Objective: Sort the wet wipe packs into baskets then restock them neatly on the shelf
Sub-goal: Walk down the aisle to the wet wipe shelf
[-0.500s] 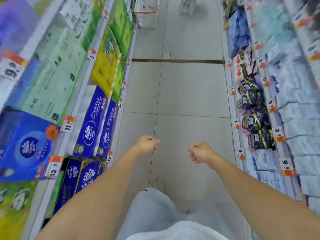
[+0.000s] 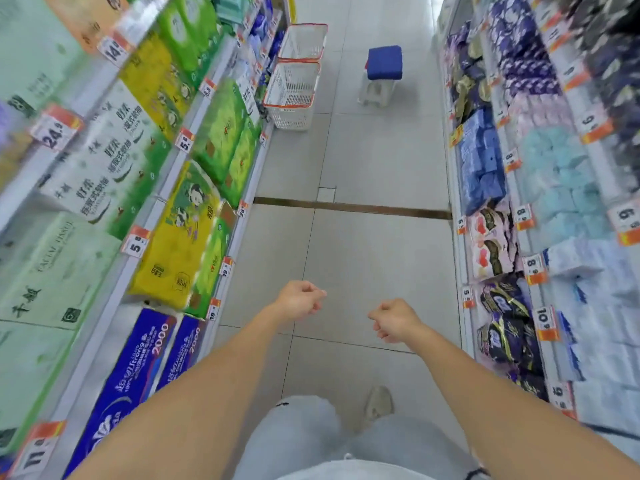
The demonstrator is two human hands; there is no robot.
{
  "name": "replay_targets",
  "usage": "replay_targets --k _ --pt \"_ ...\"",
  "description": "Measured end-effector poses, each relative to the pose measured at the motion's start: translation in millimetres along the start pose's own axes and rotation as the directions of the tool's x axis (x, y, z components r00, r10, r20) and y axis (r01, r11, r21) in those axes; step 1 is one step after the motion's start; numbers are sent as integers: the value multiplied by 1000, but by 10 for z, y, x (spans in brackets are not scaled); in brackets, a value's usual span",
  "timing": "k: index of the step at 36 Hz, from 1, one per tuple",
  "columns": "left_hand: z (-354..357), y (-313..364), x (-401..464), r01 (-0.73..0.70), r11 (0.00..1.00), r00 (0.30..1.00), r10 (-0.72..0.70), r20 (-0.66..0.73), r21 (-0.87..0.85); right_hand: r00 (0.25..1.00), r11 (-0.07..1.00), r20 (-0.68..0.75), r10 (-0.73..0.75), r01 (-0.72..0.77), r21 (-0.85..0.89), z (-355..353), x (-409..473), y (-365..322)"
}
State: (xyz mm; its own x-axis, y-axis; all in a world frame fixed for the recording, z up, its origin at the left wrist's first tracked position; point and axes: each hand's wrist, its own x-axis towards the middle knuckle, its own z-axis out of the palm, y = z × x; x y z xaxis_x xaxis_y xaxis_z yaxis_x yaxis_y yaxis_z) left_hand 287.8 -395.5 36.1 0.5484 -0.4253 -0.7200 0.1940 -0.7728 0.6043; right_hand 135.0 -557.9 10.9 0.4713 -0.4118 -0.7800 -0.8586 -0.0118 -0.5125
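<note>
I see left grip (image 2: 300, 301) and right grip (image 2: 394, 319) curled, holding nothing; 2 far-left baskets (image 2: 292, 97) look blurred.

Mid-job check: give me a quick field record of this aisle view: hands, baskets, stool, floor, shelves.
left hand: fingers curled, holding nothing
right hand: fingers curled, holding nothing
baskets: near basket and far basket, white with red rims, on the floor by the left shelf, both look empty
stool: blue top, mid-aisle ahead
floor strip: dark, crosses the aisle
shelves: stocked both sides; contents blurred
</note>
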Motion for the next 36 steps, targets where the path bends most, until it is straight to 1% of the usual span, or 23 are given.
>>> replay_targets --k 3,8,11,15,18,21,23,26,29,32,36 --pt "-278 487 395 6 999 998 -9 -61 -51 1000 999 14 0 1 -38 -475 442 -534" --pt "-842 1192 1306 6 992 996 -17 -84 -124 999 995 16 -28 29 -98 -1049 1305 -1543" --pt "-1164 1573 1980 -5 989 996 -8 -86 -148 999 994 29 -41 44 -103 -1291 1879 -2158" --pt "-1547 2128 2820 36 991 997 -44 -61 -130 999 996 8 -43 44 -80 -1624 2484 -2958" --pt "-1818 2640 3296 58 993 997 -62 -40 -101 999 996 41 -26 29 -85 -1917 2821 -3523" --pt "-2060 3237 3815 59 996 996 -63 -60 -68 998 996 38 -42 44 -71 -2284 3228 -4040" --pt "-2192 3651 4196 52 997 997 -54 -47 -51 997 995 23 -67 69 -70 -2534 3571 -4342" --pt "-2335 4241 4778 41 998 999 -42 -11 -47 998 997 10 -65 65 -36 -2890 4128 -4738" --pt "-2451 4796 5364 22 999 999 -23 -33 -34 999 999 28 -43 43 0 -3268 4701 -5122" --pt "-2537 5267 5825 17 999 999 -19 -49 -43 998 999 45 -43 44 -13 -3651 5169 -5463" --pt "-2706 5883 6351 59 996 996 -63 -61 -72 997 998 78 -12 16 -59 -4213 5756 -5999"
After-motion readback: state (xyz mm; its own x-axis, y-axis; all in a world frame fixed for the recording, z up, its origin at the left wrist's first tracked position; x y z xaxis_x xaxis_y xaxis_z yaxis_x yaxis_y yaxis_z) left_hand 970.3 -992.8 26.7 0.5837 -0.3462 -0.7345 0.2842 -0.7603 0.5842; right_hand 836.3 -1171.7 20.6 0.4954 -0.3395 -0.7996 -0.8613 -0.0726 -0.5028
